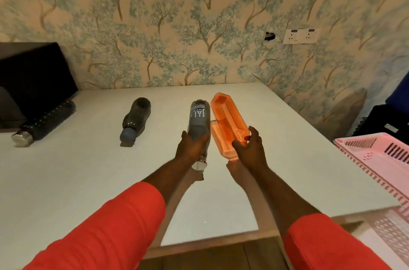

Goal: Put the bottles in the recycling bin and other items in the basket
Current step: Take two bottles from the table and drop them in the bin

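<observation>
Red sleeves [110, 225] lead to the left hand [191, 148], fingers [205, 137] clamped on the grey bottle [199, 119], and the right hand [250, 151], clamped on the orange bottle [225, 119], both mid-frame on the bench [88, 170]; likely light, stiff, slick, best held near the neck.

Right of the orange bottle [228, 121] the table [298, 159] lies bare as far as the pink basket [380, 154]. Close on the orange bottle's left lies a grey bottle [199, 119]; farther left, past a wide bare strip, a dark bottle [136, 119], then a black bottle [44, 123] by a black box [33, 75].
</observation>
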